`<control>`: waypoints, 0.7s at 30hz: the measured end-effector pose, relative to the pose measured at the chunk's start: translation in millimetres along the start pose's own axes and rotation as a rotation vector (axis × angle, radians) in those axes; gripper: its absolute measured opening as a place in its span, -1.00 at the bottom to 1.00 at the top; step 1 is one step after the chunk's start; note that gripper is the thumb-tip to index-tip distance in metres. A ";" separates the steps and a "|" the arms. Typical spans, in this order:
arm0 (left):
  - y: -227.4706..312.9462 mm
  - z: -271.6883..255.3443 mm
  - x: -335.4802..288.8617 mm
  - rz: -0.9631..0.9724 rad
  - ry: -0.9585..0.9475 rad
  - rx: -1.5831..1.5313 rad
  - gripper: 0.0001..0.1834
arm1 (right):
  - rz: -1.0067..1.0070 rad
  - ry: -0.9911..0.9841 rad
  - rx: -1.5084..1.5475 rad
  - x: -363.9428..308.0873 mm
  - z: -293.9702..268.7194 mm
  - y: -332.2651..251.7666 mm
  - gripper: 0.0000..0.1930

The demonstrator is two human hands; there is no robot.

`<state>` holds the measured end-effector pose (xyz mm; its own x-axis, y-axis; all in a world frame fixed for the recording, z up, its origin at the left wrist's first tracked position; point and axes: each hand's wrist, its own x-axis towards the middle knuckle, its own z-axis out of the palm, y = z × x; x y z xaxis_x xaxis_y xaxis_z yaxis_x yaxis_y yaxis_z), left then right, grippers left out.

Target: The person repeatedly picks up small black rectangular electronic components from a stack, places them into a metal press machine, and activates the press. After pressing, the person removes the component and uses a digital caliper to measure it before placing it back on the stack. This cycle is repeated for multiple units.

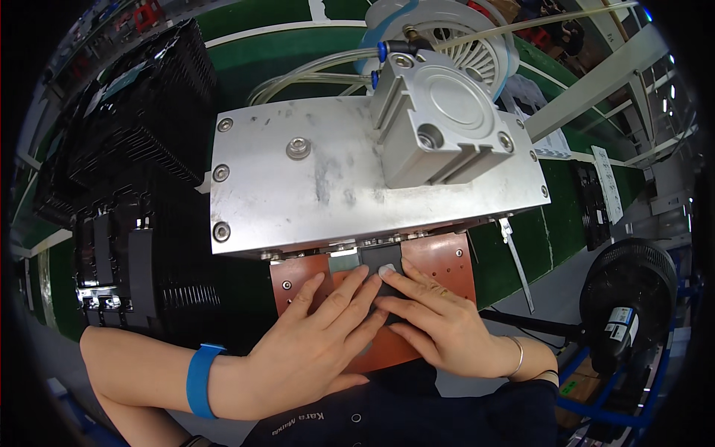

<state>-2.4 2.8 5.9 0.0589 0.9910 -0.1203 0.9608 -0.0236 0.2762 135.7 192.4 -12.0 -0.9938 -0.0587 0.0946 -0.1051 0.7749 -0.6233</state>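
Two hands press a dark part (383, 287) flat on an orange plate (439, 261) under a steel press (328, 179); left hand (313, 343) open, fingers spread; right hand (436, 320) open just beside it; black trays (134, 149) lie farther left; steady, even fingertip pressure looks wise, fingers clear of the press.

Above the hands, a grey metal press block (357, 175) is seen, with a square pneumatic cylinder (447, 123) mounted on top of it and clear hoses (313, 71) running off to its upper left. To the left of the hands, black finned parts (126, 141) are stacked — several more are lined up nearer. To the right and lower, a black fan (629, 287) is placed. A green belt (514, 264) is visible behind.
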 end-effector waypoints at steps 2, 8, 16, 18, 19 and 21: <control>-2.0 1.7 0.6 0.005 0.027 -0.040 -0.23 | 0.091 -0.065 0.236 -1.1 -6.4 -8.0 -0.63; 1.8 4.4 3.5 0.159 0.332 -0.089 -0.55 | 0.555 0.197 1.297 5.5 -13.3 10.8 -0.70; -11.9 -16.5 -4.4 -0.366 0.143 -0.918 -0.52 | 0.455 0.207 0.980 6.4 -9.2 8.5 -0.70; -4.7 -17.1 -18.3 -0.387 0.117 -1.190 -0.56 | 0.262 0.168 1.039 10.1 3.9 -5.9 -0.72; -2.8 -17.1 -30.0 -0.390 0.225 -1.250 -0.60 | 0.161 0.143 1.066 14.0 11.6 -13.2 -0.73; -0.4 -14.2 -63.0 -0.378 0.443 -1.363 -0.69 | 0.083 0.099 1.053 34.3 22.2 -37.1 -0.75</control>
<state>-10.4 -57.7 27.0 -0.4571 0.8744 -0.1628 -0.1038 0.1294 0.9862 104.7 147.7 -2.8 -0.9969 0.0573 0.0545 -0.0632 -0.1643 -0.9844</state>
